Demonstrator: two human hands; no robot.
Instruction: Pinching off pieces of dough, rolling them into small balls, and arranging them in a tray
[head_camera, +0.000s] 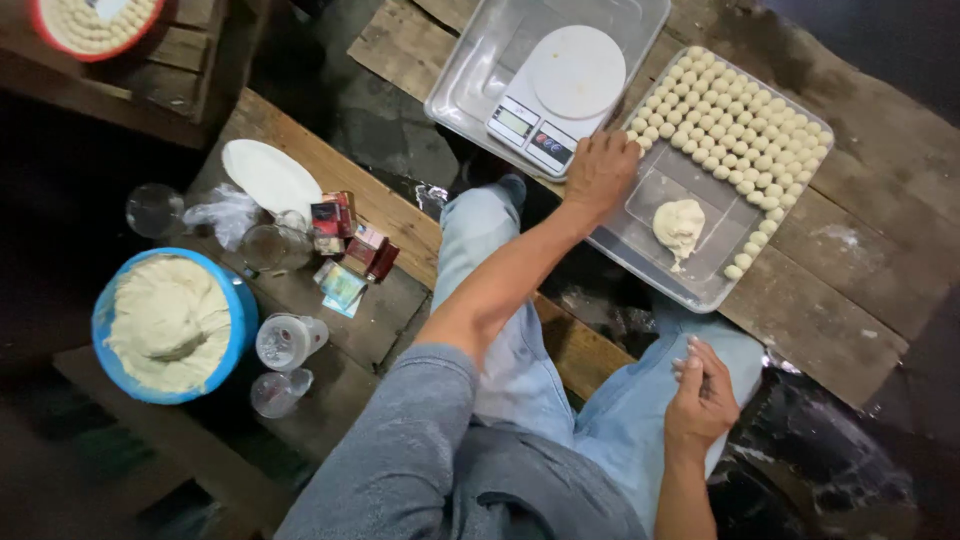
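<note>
My left hand reaches forward and rests on the near left corner of a clear plastic tray, fingertips touching the first row of several small dough balls. Whether a ball sits under its fingers is hidden. A lump of raw dough lies in the tray's bare part, just right of that hand. My right hand lies on my right knee over blue jeans and holds nothing. A white digital kitchen scale stands in a second clear tray beside my left hand.
A blue bowl of dough sits at the left with two plastic cups, glasses, a white plate and small red boxes. A red-rimmed dish of dough balls is top left. Wooden planks carry the trays.
</note>
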